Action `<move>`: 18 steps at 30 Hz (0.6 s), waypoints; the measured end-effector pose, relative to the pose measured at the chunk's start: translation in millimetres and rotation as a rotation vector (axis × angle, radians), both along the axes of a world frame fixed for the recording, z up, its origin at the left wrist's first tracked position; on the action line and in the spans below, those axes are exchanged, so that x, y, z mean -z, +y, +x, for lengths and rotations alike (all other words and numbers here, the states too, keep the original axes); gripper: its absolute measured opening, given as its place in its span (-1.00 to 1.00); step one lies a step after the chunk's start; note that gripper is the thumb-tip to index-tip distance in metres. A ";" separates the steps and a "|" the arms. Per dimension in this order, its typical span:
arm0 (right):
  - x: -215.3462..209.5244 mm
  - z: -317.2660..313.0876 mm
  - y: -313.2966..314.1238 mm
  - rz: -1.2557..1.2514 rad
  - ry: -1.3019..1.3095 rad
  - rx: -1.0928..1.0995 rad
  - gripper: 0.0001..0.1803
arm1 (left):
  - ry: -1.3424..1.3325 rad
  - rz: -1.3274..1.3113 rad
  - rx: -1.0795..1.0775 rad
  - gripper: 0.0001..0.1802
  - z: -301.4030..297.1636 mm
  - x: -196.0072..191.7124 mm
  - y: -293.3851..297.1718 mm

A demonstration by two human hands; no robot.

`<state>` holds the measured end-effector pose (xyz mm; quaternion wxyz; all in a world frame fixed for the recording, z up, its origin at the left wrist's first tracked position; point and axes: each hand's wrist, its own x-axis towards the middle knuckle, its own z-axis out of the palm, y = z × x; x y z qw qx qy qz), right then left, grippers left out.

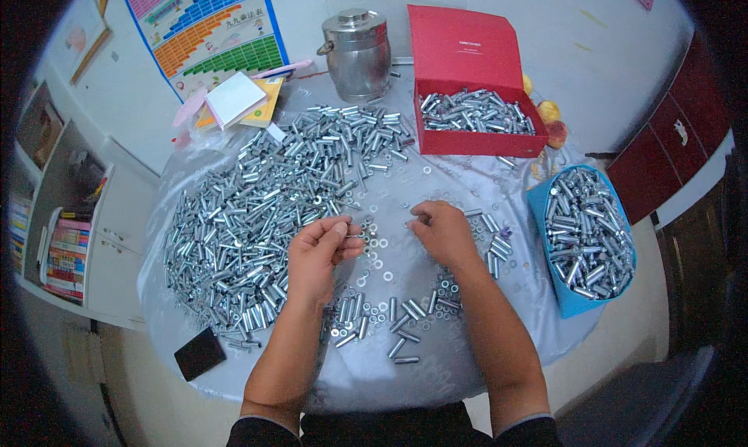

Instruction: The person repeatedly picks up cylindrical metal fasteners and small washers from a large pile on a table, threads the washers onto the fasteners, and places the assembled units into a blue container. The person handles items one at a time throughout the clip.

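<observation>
My left hand [313,252] is over the middle of the table, at the right edge of a big heap of metal sleeves and bolts [234,229]. Its thumb and fingers are pinched together; what they hold is too small to name. Across a gap, my right hand [446,235] has its thumb and index finger closed, with a tiny bright spot at the tips that I cannot make out. Loose washers [388,276] are scattered between and below the hands. Short metal sleeves [411,311] lie nearer me, and more sleeves [499,248] sit right of my right hand.
An open red box [483,144] full of metal parts stands at the back right. A blue basket [576,303] of sleeves is at the right edge. Behind the heap stand a metal pot [357,57] and a notepad [235,100]. A black phone-like slab [199,354] lies front left.
</observation>
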<state>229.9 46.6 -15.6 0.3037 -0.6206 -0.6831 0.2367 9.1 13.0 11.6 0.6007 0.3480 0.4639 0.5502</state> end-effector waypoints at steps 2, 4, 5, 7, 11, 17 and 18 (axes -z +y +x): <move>4.6 -7.0 1.3 0.004 -0.092 -0.029 -0.72 | 0.049 0.037 -0.026 -0.77 -6.2 0.9 -5.3; 8.4 -11.7 2.9 0.041 -0.160 -0.039 -0.75 | 0.118 0.100 -0.034 -0.76 -13.1 2.9 -7.1; 8.0 -12.9 3.4 0.030 -0.187 -0.047 -0.75 | 0.140 0.102 -0.047 -0.76 -16.1 4.8 -7.2; 6.0 -14.5 3.3 0.008 -0.239 -0.061 -0.75 | 0.322 0.127 -0.001 -0.77 -23.6 6.5 -6.6; -0.1 -19.3 -1.1 -0.038 -0.332 -0.074 -0.73 | 0.902 0.323 0.046 -0.77 -31.2 6.5 -2.9; -2.7 -22.8 -15.2 -0.069 -0.362 -0.133 -0.72 | 1.304 0.421 -0.052 -0.83 -48.6 -0.9 8.8; -4.0 -24.0 -18.0 -0.074 -0.358 -0.137 -0.72 | 1.346 0.442 -0.049 -0.82 -52.4 -0.6 11.5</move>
